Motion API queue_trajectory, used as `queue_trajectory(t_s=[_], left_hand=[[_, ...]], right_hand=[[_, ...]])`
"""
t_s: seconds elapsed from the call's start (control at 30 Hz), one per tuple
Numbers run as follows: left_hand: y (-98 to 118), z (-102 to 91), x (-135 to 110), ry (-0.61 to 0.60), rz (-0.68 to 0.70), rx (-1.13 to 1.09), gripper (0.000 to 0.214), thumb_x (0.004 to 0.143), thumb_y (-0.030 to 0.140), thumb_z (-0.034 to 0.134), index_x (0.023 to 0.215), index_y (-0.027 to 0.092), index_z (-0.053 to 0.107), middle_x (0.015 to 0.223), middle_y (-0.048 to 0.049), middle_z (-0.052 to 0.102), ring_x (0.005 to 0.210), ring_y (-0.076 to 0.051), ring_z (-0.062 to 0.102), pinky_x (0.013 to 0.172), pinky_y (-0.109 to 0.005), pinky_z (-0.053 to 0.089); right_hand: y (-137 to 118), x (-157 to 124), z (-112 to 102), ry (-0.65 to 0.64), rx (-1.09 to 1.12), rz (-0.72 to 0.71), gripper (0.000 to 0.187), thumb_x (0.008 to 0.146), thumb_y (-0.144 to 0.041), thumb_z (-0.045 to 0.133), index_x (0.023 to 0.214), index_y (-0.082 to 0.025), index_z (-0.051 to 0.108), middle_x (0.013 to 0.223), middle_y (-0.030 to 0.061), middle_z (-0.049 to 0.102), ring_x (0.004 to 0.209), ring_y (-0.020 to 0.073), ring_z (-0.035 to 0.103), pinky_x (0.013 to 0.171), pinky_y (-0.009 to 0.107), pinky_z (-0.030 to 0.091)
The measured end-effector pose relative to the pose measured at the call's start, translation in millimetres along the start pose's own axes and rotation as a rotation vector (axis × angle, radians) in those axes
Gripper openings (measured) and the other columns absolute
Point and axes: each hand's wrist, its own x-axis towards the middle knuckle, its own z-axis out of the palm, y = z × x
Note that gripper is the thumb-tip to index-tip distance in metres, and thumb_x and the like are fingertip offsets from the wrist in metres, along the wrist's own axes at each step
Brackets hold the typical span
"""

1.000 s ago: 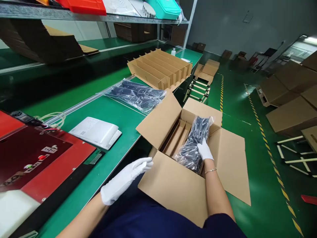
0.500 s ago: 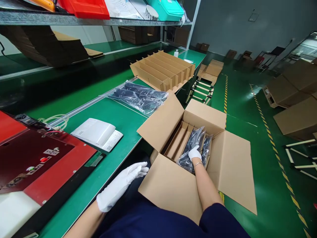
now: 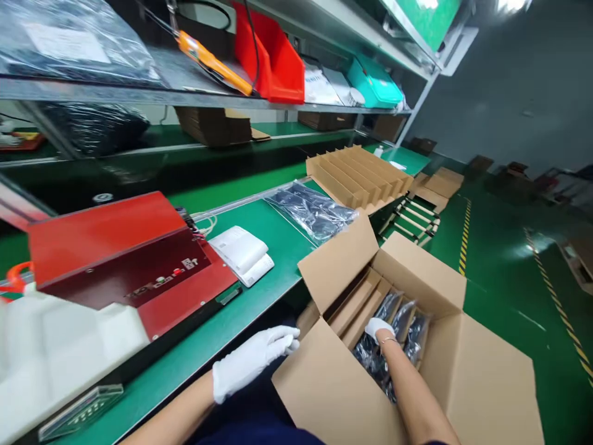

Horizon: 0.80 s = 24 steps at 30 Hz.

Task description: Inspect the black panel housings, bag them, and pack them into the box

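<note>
As bagged parts (image 3: 417, 334) point away-right along dividers (image 3: 364, 314) | right hand (image 3: 378, 329) touching, grip unclear | left hand (image 3: 257, 360) outstretched, empty

The fingertips of the right hand (image 3: 380, 329) are hidden among the bagged dark parts (image 3: 416, 337), so whether one is gripped cannot be told. Nearer the wearer than this grip, the front flap (image 3: 338, 384) and right flap (image 3: 496, 384) are cut off by the bottom edge. Well left of it, the white block (image 3: 60, 352) is cut off by the left edge, and the markings (image 3: 189, 264) on the red machine (image 3: 106, 235) are blurred. Print on the white packet (image 3: 238, 246), beyond the grip and leftward, is too small to be read.
</note>
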Motion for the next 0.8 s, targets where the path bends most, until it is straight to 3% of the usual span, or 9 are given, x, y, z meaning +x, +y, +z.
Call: queue_trajectory(t_s=[0.13, 0.23, 0.33, 0.4, 0.5, 0.63, 0.8], left_hand=[[0, -7.3, -8, 0.057, 0.029, 0.006, 0.078, 0.081, 0.08, 0.058, 0.125, 0.017, 0.068, 0.116, -0.0139, 0.073, 0.107, -0.028, 0.066, 0.1, -0.043, 0.05], [-2, -6.9, -10, 0.058, 0.033, 0.013, 0.08, 0.08, 0.081, 0.057, 0.125, 0.016, 0.067, 0.116, -0.0148, 0.072, 0.105, -0.029, 0.065, 0.099, -0.043, 0.05], [-5, -7.9, -14, 0.043, 0.062, 0.036, 0.074, 0.082, 0.078, 0.057, 0.124, 0.018, 0.068, 0.115, -0.0133, 0.072, 0.104, -0.029, 0.065, 0.098, -0.043, 0.049], [-8, -12.5, -20, 0.057, 0.081, 0.046, 0.065, 0.084, 0.073, 0.059, 0.12, 0.02, 0.07, 0.114, -0.0114, 0.073, 0.104, -0.028, 0.065, 0.098, -0.042, 0.049], [-13, -23.3, -29, 0.137, 0.061, 0.023, 0.062, 0.085, 0.071, 0.059, 0.119, 0.02, 0.071, 0.113, -0.0113, 0.073, 0.104, -0.028, 0.065, 0.097, -0.04, 0.049], [-15, -32.7, -33, 0.217, 0.051, -0.015, 0.069, 0.083, 0.076, 0.056, 0.118, 0.019, 0.07, 0.114, -0.0134, 0.073, 0.105, -0.029, 0.065, 0.098, -0.041, 0.049], [-5, -27.3, -31, 0.151, 0.047, 0.071, 0.066, 0.086, 0.071, 0.056, 0.122, 0.017, 0.068, 0.12, -0.0147, 0.072, 0.108, -0.029, 0.065, 0.096, -0.042, 0.048]], right_hand=[[-23, 46, -69, 0.137, 0.043, -0.079, 0.036, 0.102, -0.039, 0.054, 0.128, -0.014, 0.059, 0.125, 0.0104, 0.061, 0.112, 0.0168, 0.061, 0.103, 0.039, 0.053], [-78, 86, -116, 0.288, 0.098, -0.248, 0.048, 0.105, -0.04, 0.046, 0.147, -0.018, 0.045, 0.144, 0.0121, 0.049, 0.13, 0.0205, 0.053, 0.114, 0.044, 0.046], [-145, 120, -143, 0.313, 0.093, -0.361, 0.048, 0.104, -0.042, 0.048, 0.147, -0.019, 0.046, 0.147, 0.0116, 0.047, 0.134, 0.0218, 0.05, 0.116, 0.046, 0.043], [-181, 135, -150, 0.265, 0.056, -0.346, 0.046, 0.103, -0.045, 0.051, 0.139, -0.017, 0.053, 0.139, 0.0115, 0.053, 0.128, 0.0214, 0.053, 0.112, 0.046, 0.046], [-215, 149, -149, 0.179, -0.031, -0.253, 0.045, 0.1, -0.048, 0.056, 0.129, -0.013, 0.059, 0.129, 0.0116, 0.058, 0.12, 0.021, 0.058, 0.107, 0.045, 0.049], [-235, 154, -146, 0.078, -0.15, -0.239, 0.044, 0.098, -0.048, 0.059, 0.124, -0.012, 0.061, 0.123, 0.0111, 0.061, 0.115, 0.0194, 0.06, 0.104, 0.043, 0.052], [-243, 136, -139, 0.102, -0.25, -0.254, 0.043, 0.098, -0.047, 0.059, 0.121, -0.011, 0.062, 0.124, 0.0114, 0.061, 0.119, 0.0211, 0.059, 0.108, 0.046, 0.049]])
